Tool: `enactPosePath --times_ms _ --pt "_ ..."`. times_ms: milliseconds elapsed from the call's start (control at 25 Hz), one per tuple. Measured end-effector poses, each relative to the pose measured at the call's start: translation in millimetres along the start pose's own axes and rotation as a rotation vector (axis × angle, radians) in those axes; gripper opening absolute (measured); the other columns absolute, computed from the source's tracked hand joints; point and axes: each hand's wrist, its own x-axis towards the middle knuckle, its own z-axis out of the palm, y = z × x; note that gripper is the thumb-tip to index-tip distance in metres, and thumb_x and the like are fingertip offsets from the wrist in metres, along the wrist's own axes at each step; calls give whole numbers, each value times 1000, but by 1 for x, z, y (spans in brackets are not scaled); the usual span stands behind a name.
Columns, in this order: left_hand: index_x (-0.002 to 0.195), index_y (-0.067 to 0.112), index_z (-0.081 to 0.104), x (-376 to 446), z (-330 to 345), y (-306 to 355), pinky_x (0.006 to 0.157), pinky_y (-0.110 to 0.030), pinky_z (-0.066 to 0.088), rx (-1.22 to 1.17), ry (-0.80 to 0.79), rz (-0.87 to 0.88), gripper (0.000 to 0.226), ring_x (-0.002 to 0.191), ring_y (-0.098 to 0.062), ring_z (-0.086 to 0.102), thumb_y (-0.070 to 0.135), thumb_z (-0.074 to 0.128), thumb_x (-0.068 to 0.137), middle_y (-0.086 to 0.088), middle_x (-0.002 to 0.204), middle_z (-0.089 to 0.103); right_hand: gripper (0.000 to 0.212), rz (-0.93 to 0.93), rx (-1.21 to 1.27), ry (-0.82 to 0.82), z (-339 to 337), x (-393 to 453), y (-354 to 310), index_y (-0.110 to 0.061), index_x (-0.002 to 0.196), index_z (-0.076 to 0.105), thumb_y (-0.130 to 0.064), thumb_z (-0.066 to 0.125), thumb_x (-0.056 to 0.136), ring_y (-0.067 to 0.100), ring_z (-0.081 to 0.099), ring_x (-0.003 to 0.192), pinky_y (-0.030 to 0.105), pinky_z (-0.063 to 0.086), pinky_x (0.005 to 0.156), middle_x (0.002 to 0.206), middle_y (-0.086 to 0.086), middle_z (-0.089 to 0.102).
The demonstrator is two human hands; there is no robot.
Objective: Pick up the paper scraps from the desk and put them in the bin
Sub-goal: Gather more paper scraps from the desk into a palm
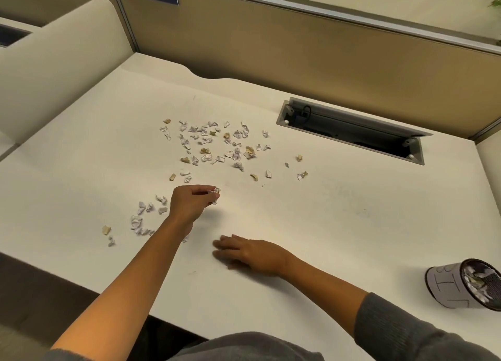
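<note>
A white bench carries paper scraps strewn across its middle and left, well apart from the bin at the right edge, which already holds scraps. The right hand rests flat, fingers relaxed. The left hand pinches one crumpled scrap in its fingers.

Grey knit sleeves pushed up, forearms and hands bare.
</note>
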Motion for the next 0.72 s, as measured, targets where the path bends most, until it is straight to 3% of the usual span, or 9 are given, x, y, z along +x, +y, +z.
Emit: enactPosePath --times_ms 80,200,400,480,600,720 --pt "88 12 77 -3 7 -1 81 -27 57 10 -18 -4 19 81 -21 72 0 80 73 -8 88 76 43 49 -26 28 5 -16 0 -14 147 45 -11 39 105 24 31 147 40 38 113 158 5 35" --pt "86 11 77 -7 14 -1 82 -28 57 12 -38 -4 18 79 -20 72 0 79 73 -8 87 76 42 112 -54 100 7 -35 -1 -15 142 51 -7 45 101 21 38 143 39 50 96 153 2 44" --pt "86 11 77 -13 25 1 78 -25 57 22 -59 2 16 76 -20 71 0 79 74 -10 87 76 27 258 -89 265 2 -47 1 -13 116 66 -6 54 94 22 58 117 36 53 82 124 2 63" --pt "90 8 77 -15 30 2 80 -27 57 31 -72 0 17 77 -21 71 0 79 74 -11 88 76 21 497 183 464 -5 -52 4 -17 102 74 -7 60 91 12 65 102 27 52 83 108 -5 71" --pt "87 8 77 -22 39 3 79 -27 59 38 -96 15 15 74 -21 70 0 79 74 -12 86 76 15 832 910 796 -17 -62 14 -18 93 79 -8 69 88 6 69 88 19 52 77 96 -7 76" --pt "85 12 78 -33 55 4 83 -29 59 103 -130 43 15 77 -21 73 4 81 73 -6 83 77 16 826 1762 988 -24 -59 14 -8 105 72 -2 64 92 15 68 93 21 57 81 101 7 73"
